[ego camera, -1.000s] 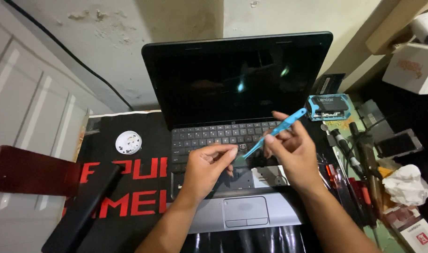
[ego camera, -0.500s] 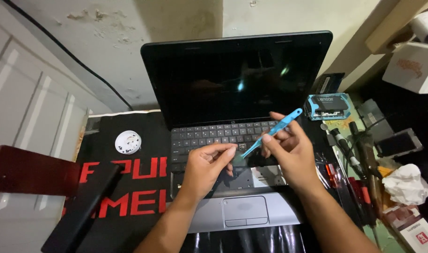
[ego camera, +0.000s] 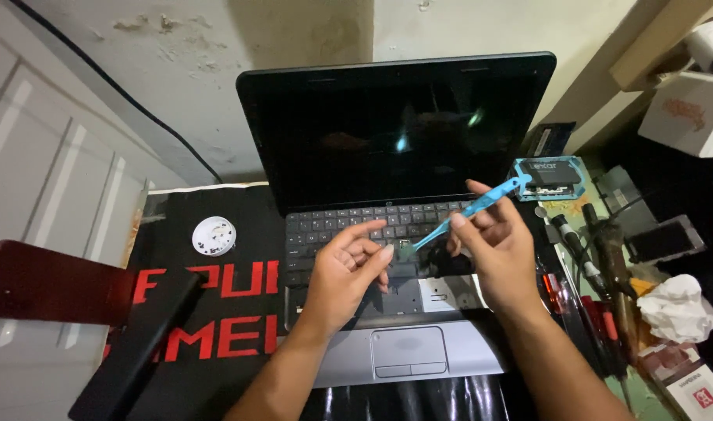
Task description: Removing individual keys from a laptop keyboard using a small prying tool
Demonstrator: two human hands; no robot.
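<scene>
An open laptop [ego camera: 348, 362] with a dark screen and black keyboard [ego camera: 337, 226] lies on a black mat. My right hand [ego camera: 493, 249] grips a light blue plastic pry tool [ego camera: 473, 209], its tip pointing down-left at the keyboard. My left hand [ego camera: 345, 277] hovers over the keyboard's middle, thumb and fingers pinched on a small dark piece, probably a keycap [ego camera: 404, 250], right at the tool's tip. Part of the keyboard under my hands looks lifted or bare.
A round white dish [ego camera: 214, 235] sits on the black mat with red lettering [ego camera: 216, 312]. A black bar [ego camera: 134, 351] and a red panel [ego camera: 44, 284] lie left. Screwdrivers [ego camera: 598, 265], a small boxed drive [ego camera: 547, 178], a phone [ego camera: 664, 238] and crumpled tissue [ego camera: 676, 308] crowd the right.
Both hands shifted slightly; the pry tool's tip and my left fingers have come closer together over the keyboard.
</scene>
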